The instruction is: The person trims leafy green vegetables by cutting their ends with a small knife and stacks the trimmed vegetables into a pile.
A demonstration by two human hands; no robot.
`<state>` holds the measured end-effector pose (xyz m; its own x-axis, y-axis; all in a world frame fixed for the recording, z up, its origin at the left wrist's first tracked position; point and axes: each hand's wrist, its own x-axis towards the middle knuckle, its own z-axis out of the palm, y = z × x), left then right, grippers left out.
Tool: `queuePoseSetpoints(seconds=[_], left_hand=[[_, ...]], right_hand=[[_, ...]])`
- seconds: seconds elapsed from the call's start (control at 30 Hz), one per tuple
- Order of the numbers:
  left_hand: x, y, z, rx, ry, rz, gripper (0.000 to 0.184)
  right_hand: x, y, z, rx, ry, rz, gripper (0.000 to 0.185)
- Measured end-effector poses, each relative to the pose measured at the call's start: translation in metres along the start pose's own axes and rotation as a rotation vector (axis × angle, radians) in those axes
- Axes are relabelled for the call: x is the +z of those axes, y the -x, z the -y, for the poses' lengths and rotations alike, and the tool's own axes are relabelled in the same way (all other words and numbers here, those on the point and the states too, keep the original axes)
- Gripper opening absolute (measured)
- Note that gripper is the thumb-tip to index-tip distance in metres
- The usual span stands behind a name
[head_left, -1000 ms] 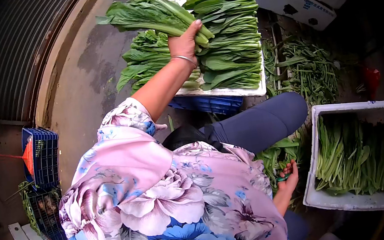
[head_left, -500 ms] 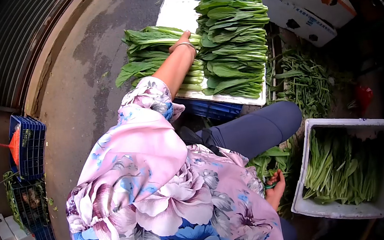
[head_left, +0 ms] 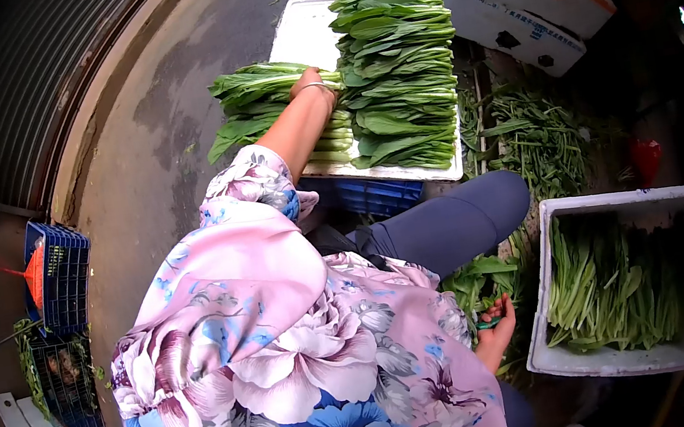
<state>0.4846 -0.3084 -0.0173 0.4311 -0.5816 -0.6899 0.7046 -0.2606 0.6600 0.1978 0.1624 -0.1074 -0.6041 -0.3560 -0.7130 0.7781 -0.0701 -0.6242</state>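
Note:
My left hand (head_left: 310,86), with a bracelet at the wrist, reaches over the left stack of leafy greens (head_left: 248,86) and is closed around the stem ends of the top bunch. Its fingertips are partly hidden by the stems. Close beside it, a taller row of leafy greens (head_left: 400,81) lies on a white foam board (head_left: 301,29). Down by my right leg, my right hand (head_left: 495,327) has its fingers curled on a small green object (head_left: 488,324), perhaps a handle. Loose leaves (head_left: 486,278) lie just above that hand.
A white foam box (head_left: 548,350) with upright greens stands at the right. A blue crate (head_left: 366,195) supports the board. Cut leaves (head_left: 538,131) cover the ground beyond my knee. White cartons (head_left: 518,28) stand at upper right; blue crates (head_left: 63,273) line the left.
The view has shifted slightly, moving the board and its greens a little left. My left hand stays at the left stack's stem ends. My right hand has turned slightly, still holding the green object.

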Motion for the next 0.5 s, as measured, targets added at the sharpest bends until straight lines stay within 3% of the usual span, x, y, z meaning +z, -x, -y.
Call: queuePoseSetpoints(seconds=[0.03, 0.1, 0.13, 0.17, 0.33, 0.37, 0.5], left_hand=[[-0.001, 0.005, -0.005, -0.011, 0.02, 0.095, 0.038], [-0.002, 0.036, -0.018, -0.059, -0.067, 0.074, 0.049], [-0.006, 0.024, -0.02, -0.135, -0.097, 0.15, 0.057], [-0.004, 0.007, -0.025, -0.275, -0.12, 0.095, 0.061], [-0.016, 0.028, -0.023, 0.08, -0.535, 0.456, 0.073], [-0.02, 0.041, -0.01, 0.264, -0.592, 0.624, 0.063], [-0.023, 0.192, 0.068, 0.313, -0.538, 0.971, 0.037]], right_hand=[[0.007, 0.007, 0.002, -0.006, 0.001, -0.011, 0.016], [0.007, 0.004, 0.004, 0.014, -0.029, 0.005, 0.014], [0.002, 0.005, 0.007, -0.007, -0.044, -0.005, 0.015], [0.004, 0.007, 0.005, -0.013, -0.055, -0.011, 0.015], [-0.001, 0.016, -0.004, -0.053, -0.047, -0.071, 0.019], [-0.001, 0.019, -0.003, -0.061, -0.012, -0.103, 0.019], [-0.005, 0.028, 0.01, -0.098, -0.023, -0.167, 0.021]])
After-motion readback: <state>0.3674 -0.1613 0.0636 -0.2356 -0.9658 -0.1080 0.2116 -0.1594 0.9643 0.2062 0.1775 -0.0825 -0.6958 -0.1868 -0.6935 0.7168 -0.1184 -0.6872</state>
